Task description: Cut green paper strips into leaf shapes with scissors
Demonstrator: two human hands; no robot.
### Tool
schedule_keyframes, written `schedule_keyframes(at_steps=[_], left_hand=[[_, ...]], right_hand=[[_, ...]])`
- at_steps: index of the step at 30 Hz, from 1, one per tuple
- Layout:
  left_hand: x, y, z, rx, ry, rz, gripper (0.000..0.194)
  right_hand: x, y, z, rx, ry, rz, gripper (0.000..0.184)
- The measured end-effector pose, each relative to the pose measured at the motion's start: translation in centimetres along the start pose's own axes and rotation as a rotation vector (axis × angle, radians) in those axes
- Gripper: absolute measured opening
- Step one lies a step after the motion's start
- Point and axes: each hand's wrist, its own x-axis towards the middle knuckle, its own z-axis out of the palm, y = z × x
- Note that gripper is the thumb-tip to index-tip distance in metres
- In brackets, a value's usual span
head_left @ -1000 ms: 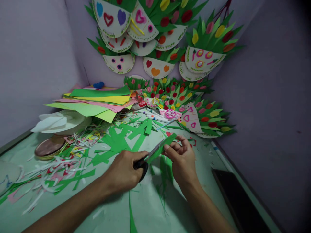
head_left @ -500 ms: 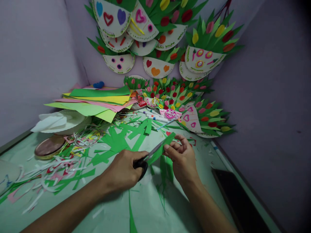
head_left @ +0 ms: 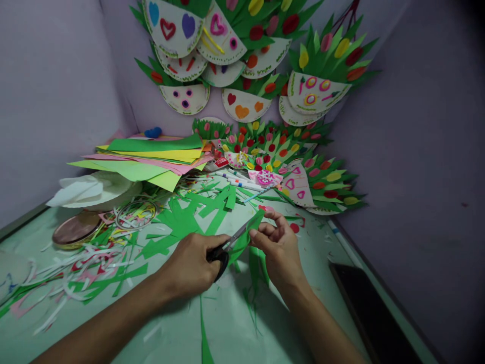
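While our left hand wraps the black handles of the scissors, fingers curled in and thumb laid along the top, our right hand pinches a green paper leaf between thumb and fingertips, other fingers loosely bent. Hands apart, joined only by scissors and leaf. We've got the leaf above the middle of the counter, metal blades running along its length; it's thin, narrow, pointed at the far tip, and bends near the right thumb. Can't tell the blade gap.

Below and left of it: flat, straight-cut green scraps, then a tangle of curly white and pink strips beside a round, glossy lid. Behind those, a stack of smooth coloured sheets. To our right, a flat dark slab. On the wall: half-round white plates with spiky green paper.
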Motion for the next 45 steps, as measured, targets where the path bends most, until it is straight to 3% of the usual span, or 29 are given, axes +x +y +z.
schedule_keyframes(at_steps=[9, 16, 33, 45], left_hand=[[-0.02, 0.05, -0.06, -0.051, -0.017, 0.005, 0.022], [-0.01, -0.14, 0.17, -0.047, -0.016, 0.014, 0.022], [-0.13, 0.02, 0.07, -0.061, 0.022, 0.012, 0.027], [-0.08, 0.06, 0.32, -0.134, 0.015, 0.008, 0.024]], right_hand=[[0.02, -0.15, 0.09, -0.001, 0.004, 0.004, 0.045], [0.21, -0.45, -0.13, 0.001, 0.124, -0.05, 0.045], [0.0, -0.14, -0.05, -0.04, 0.061, -0.048, 0.044], [0.04, -0.3, 0.11, -0.065, 0.115, -0.07, 0.045]])
